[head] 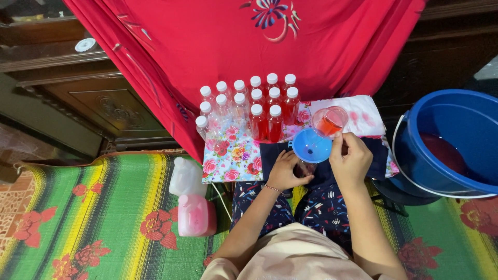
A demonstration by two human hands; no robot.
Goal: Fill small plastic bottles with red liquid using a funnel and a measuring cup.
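My right hand (351, 159) grips a clear cup (329, 121) holding red liquid, tilted over a blue funnel (310, 145). The funnel sits in a small clear bottle (303, 169) that my left hand (286, 171) steadies on my lap. Just beyond stand several small white-capped bottles (248, 106) on a floral cloth (232, 155); the right ones hold red liquid, the left ones look clear.
A blue bucket (469, 109) with red liquid stands at the right. A white jug (185, 176) and a pink jug (196, 215) sit on the striped green mat (104, 218) at my left. A red cloth (218, 46) hangs behind over dark wooden furniture (98, 103).
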